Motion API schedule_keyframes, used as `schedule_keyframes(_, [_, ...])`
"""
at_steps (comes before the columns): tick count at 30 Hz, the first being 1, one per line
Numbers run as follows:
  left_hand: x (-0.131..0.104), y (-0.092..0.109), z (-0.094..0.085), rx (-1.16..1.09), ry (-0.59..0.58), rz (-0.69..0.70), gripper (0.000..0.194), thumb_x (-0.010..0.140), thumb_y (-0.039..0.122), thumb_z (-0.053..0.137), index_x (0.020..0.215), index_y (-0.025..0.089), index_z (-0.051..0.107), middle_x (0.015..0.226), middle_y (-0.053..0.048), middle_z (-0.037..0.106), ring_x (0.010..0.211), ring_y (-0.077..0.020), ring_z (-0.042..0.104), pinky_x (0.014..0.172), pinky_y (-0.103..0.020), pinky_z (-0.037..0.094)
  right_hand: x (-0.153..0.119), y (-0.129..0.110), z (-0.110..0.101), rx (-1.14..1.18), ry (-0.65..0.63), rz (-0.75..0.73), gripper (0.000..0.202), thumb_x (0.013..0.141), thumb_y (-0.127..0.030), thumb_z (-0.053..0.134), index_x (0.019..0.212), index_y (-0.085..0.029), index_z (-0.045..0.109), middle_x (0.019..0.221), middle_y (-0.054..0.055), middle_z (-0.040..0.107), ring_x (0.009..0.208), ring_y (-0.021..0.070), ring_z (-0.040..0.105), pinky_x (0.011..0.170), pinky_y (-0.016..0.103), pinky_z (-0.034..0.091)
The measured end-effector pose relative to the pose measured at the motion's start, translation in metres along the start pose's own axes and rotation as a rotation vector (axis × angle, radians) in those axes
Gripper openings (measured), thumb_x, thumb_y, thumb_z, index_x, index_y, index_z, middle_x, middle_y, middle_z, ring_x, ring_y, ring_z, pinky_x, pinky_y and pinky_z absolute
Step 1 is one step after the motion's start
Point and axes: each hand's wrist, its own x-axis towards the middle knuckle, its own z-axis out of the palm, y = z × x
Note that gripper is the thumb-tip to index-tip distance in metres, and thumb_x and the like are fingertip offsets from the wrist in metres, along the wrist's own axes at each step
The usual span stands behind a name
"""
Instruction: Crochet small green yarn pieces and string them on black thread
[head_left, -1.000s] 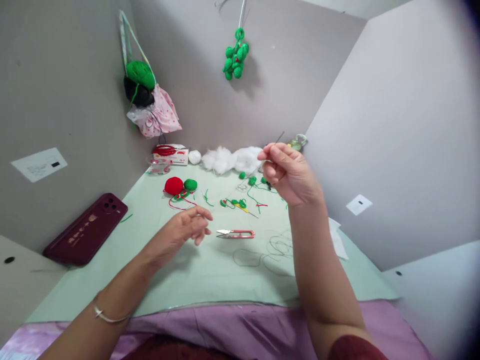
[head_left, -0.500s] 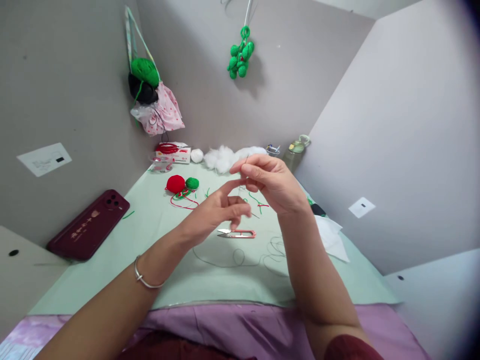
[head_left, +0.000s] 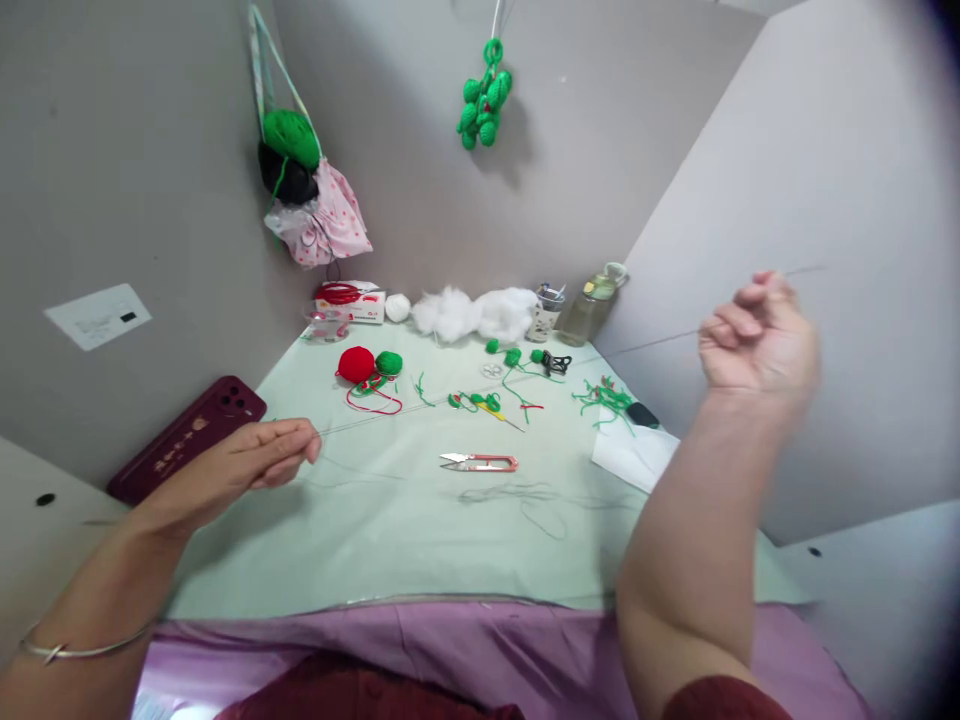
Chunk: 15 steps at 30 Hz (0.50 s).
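Note:
A thin grey thread [head_left: 652, 343] runs taut across the table between my two hands. My left hand [head_left: 262, 455], low at the left beside the phone, has its fingers pressed together on the thread. Raised high at the right, my right hand [head_left: 761, 335] is closed on the other end, and a thin strand sticks out past its fingertips. Below the thread lie thread snips [head_left: 480, 463] with red handles. Loose grey thread [head_left: 517, 493] is heaped nearer the front edge. A yellow-handled hook [head_left: 501, 414] lies by small green crochet pieces [head_left: 487, 402].
Red yarn [head_left: 355, 365], green yarn [head_left: 388, 363] and white stuffing [head_left: 476, 314] stand towards the back. A dark red phone [head_left: 187, 440] leans at the left. White paper [head_left: 634, 455], green scraps [head_left: 604, 398] and a bottle [head_left: 592, 308] are at the right.
My hands were close together over the middle. They have moved far apart, the left one down and leftward, the right one rightward and up, with the thread stretched between them.

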Motion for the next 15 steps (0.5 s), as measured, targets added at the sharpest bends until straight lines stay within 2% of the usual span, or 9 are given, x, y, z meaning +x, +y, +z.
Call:
schedule_keyframes(2, [-0.002,0.007,0.0,0.002,0.01,0.008,0.038,0.094,0.052,0.047,0.082,0.019,0.061,0.055,0.005,0.032,0.052,-0.0107,0.024,0.049,-0.022,0.025,-0.009,-0.003,0.01,0.025,0.035,0.004,0.02,0.078,-0.032,0.078,0.075,-0.024,0.06,0.068,-0.006,0.061,0.045,0.0033,0.019,0.043,0.022,0.01])
schedule_keyframes(3, [-0.001,0.014,0.003,0.015,0.001,0.003,0.038,0.095,0.051,0.046,0.084,0.019,0.061,0.055,0.006,0.032,0.051,-0.0102,0.024,0.049,-0.022,0.025,-0.018,-0.003,0.023,-0.01,-0.031,0.049,0.018,0.079,-0.032,0.078,0.077,-0.024,0.062,0.075,-0.005,0.066,0.046,0.0033,0.023,0.043,0.022,0.012])
schedule_keyframes(6, [0.009,0.038,0.022,0.058,-0.081,0.051,0.038,0.096,0.051,0.046,0.085,0.018,0.061,0.054,0.006,0.035,0.049,-0.0092,0.028,0.047,-0.022,0.024,-0.064,0.005,0.08,-0.143,-0.335,0.185,0.016,0.083,-0.033,0.073,0.077,-0.023,0.062,0.091,-0.001,0.073,0.044,0.0033,0.029,0.04,0.024,0.018])
schedule_keyframes(8, [0.017,0.053,0.038,0.076,-0.156,0.103,0.038,0.096,0.051,0.047,0.086,0.017,0.062,0.054,0.006,0.039,0.049,-0.0086,0.032,0.048,-0.022,0.026,-0.103,0.018,0.119,-0.171,-0.569,0.307,0.016,0.085,-0.035,0.069,0.079,-0.021,0.064,0.093,0.003,0.074,0.041,0.0029,0.034,0.038,0.025,0.023])
schedule_keyframes(10, [0.025,0.064,0.051,0.097,-0.196,0.151,0.039,0.097,0.05,0.047,0.086,0.017,0.063,0.055,0.006,0.04,0.048,-0.0077,0.035,0.049,-0.021,0.029,-0.138,0.033,0.147,-0.158,-0.721,0.438,0.02,0.086,-0.038,0.065,0.08,-0.019,0.064,0.099,0.005,0.074,0.04,0.0027,0.039,0.037,0.024,0.026])
schedule_keyframes(12, [0.031,0.069,0.06,0.104,-0.212,0.18,0.039,0.097,0.05,0.045,0.089,0.017,0.063,0.055,0.006,0.042,0.046,-0.0069,0.036,0.048,-0.021,0.031,-0.164,0.046,0.162,-0.13,-0.82,0.555,0.024,0.087,-0.042,0.063,0.082,-0.019,0.062,0.085,0.002,0.072,0.038,0.0035,0.043,0.037,0.022,0.028])
schedule_keyframes(15, [0.037,0.07,0.065,0.094,-0.188,0.219,0.039,0.098,0.05,0.044,0.087,0.017,0.062,0.055,0.007,0.042,0.044,-0.0058,0.035,0.047,-0.02,0.03,-0.181,0.055,0.167,-0.126,-0.905,0.639,0.027,0.089,-0.045,0.058,0.082,-0.019,0.058,0.062,-0.003,0.063,0.041,0.0066,0.048,0.04,0.02,0.031])
